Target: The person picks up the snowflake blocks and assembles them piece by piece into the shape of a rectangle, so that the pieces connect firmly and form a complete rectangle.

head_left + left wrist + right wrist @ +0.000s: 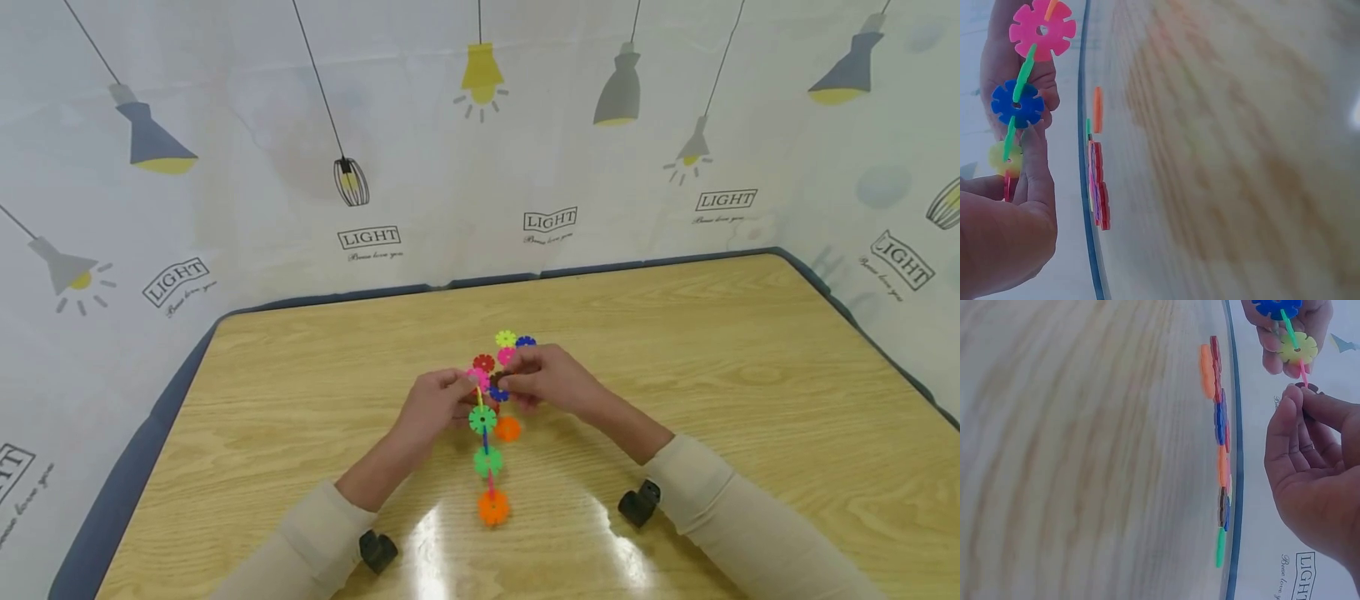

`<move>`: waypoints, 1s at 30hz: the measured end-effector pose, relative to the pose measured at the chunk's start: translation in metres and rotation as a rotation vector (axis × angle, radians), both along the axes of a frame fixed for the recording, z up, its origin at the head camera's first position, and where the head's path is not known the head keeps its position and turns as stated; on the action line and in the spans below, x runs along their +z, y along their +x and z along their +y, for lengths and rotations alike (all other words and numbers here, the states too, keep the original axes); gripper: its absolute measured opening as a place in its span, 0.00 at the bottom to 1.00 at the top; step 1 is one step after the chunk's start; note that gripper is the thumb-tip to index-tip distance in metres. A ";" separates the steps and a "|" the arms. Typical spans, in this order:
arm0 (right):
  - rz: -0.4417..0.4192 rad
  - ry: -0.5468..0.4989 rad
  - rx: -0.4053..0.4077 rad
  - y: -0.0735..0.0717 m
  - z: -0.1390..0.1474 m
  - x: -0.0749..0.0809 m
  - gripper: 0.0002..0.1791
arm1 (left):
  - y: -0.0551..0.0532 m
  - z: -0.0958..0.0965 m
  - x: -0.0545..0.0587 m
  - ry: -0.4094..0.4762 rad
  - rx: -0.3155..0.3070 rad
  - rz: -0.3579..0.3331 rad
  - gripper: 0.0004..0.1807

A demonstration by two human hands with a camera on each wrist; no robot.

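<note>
A chain of notched plastic discs, with a green disc (pixel 482 419) and an orange end disc (pixel 493 507), stretches from my left hand (pixel 431 408) toward me, above the table. In the left wrist view, my left fingers pinch its far end near a yellow disc (pixel 1000 155), beyond a blue disc (pixel 1017 109). My right hand (pixel 558 382) pinches a dark brown disc (pixel 1312 388) between thumb and fingertips. That disc meets the edge of the pink disc (pixel 1304 374) at the chain's end; whether their slots are joined is hidden by the fingers.
Loose discs lie on the wooden table (pixel 300 400) behind and below the hands, among them a yellow one (pixel 506 338), a red one (pixel 483 362) and an orange one (pixel 507 429). A lamp-printed wall covering (pixel 427 150) stands behind the table's far edge.
</note>
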State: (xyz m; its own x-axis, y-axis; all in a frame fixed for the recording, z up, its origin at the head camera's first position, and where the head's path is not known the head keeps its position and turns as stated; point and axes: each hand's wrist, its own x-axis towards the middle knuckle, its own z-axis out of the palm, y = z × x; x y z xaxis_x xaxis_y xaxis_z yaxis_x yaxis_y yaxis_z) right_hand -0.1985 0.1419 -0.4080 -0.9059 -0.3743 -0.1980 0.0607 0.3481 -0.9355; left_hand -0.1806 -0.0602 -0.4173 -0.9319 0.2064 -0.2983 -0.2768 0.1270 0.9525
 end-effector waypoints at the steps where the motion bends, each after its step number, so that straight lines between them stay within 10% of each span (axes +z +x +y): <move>1: 0.012 0.000 0.002 0.000 -0.001 0.000 0.06 | 0.000 0.000 0.000 0.006 -0.007 -0.001 0.14; 11: 0.178 0.088 0.052 0.004 -0.007 0.003 0.08 | 0.002 0.000 0.001 -0.022 0.009 0.006 0.16; 30: 0.020 0.162 0.111 0.007 0.004 -0.010 0.11 | -0.002 -0.013 0.000 0.023 -0.023 -0.004 0.17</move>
State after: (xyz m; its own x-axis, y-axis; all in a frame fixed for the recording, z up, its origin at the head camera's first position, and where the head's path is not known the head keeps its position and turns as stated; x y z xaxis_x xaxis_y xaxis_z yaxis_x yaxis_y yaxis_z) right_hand -0.1918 0.1459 -0.4182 -0.8651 -0.4369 -0.2465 -0.0045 0.4981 -0.8671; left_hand -0.1822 -0.0734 -0.4178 -0.9255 0.2347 -0.2973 -0.2781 0.1118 0.9540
